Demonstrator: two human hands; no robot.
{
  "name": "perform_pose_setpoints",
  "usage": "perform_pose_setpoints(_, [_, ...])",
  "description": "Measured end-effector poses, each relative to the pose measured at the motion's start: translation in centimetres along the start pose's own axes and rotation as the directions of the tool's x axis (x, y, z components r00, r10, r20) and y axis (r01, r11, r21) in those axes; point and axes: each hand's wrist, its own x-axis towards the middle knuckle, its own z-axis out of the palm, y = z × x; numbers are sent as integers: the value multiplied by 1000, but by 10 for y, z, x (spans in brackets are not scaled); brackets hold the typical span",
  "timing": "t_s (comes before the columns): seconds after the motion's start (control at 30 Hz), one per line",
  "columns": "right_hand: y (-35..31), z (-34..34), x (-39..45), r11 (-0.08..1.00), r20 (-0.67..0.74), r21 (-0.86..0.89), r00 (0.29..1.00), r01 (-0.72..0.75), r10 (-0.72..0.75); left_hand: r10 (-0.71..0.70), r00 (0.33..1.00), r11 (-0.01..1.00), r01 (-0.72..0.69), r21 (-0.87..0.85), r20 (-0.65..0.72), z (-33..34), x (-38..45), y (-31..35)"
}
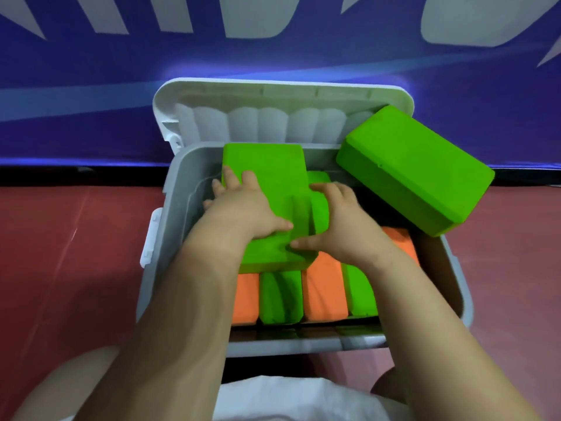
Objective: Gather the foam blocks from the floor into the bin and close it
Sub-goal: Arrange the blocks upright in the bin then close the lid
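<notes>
Head view: five green blocks, three orange blocks (bin open).

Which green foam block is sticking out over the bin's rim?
The green block at the far right corner, tilted on the bin's rim; neither hand touches it.
</notes>
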Motion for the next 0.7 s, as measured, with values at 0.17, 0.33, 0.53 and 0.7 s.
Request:
perform_pose_setpoints(0.17, [59, -63, 5, 985, -340, -118, 937, -127, 80, 302, 942, 952, -305, -1, -146, 9, 11, 72])
perform_pose_setpoints(0.33, [129, -97, 0, 956, -440, -88, 872, -280, 215, 444, 891, 894, -447, -13, -94, 50, 7, 143])
perform_pose_setpoints(0.53, [187, -115, 7, 937, -380, 64, 860, -344, 341, 416, 909, 909, -416, -3, -7, 82, 10, 185])
perform_pose_setpoints(0.7, [206, -115, 10, 899, -246, 342, 898, -272, 365, 341, 934, 934, -350, -74, -111, 91, 12, 196])
